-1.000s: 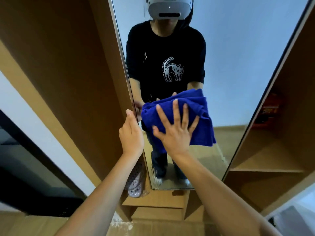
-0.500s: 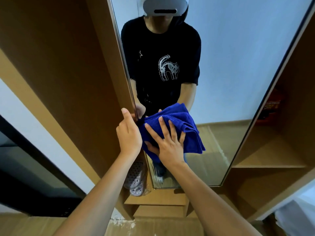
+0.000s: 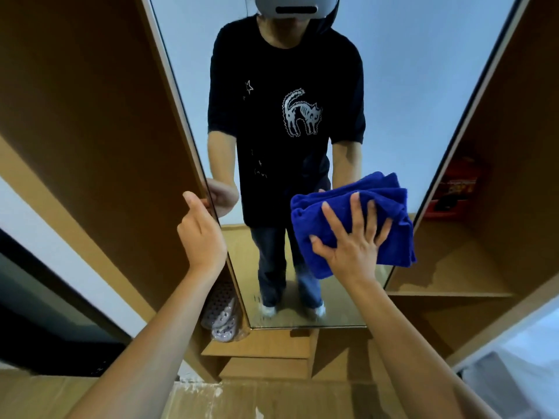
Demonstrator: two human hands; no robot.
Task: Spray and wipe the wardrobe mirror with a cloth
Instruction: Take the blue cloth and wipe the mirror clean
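Pressing blue cloth (image 3: 357, 219) flat w/ my right hand (image 3: 352, 246), fingers spread, on lower right of wardrobe mirror (image 3: 408, 71); left hand (image 3: 201, 234) curled round mirror's left edge.

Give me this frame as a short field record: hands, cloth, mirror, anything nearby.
left hand: grips the mirror's left edge
right hand: fingers spread, pressing the cloth flat on the glass
blue cloth: folded, at the mirror's lower right
mirror: tall wardrobe panel, smears near its bottom edge
red package: on the open shelf to the right
spray bottle: none in view
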